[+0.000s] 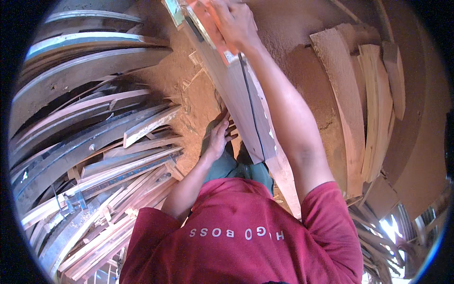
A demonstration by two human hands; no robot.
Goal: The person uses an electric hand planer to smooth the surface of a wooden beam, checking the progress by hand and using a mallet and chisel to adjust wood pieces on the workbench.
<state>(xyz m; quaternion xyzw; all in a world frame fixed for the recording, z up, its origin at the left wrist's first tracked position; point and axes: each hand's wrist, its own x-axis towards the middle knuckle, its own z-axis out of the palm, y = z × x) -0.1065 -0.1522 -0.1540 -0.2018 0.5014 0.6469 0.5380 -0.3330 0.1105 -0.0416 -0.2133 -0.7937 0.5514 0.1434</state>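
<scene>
Dk. boards lie roughly lengthwise L–R at 10 o'clock, w/ pale edges catching light. Short pale offcut approx. 9 o'clock, on the pile. Thin lt. strips, heaped at 8 o'clock. Brown sawdust, btwn. pile & centre, approx. 10 o'clock. Wide reddish plank near 3 o'clock; paler narrow boards just beyond. Bright gap, 4 o'clock, detail unclear.

Plank: long, grey-brown, slanting from near your waist away and leftward.
Orange tool: on the plank's far stretch, ahead of you.
</scene>
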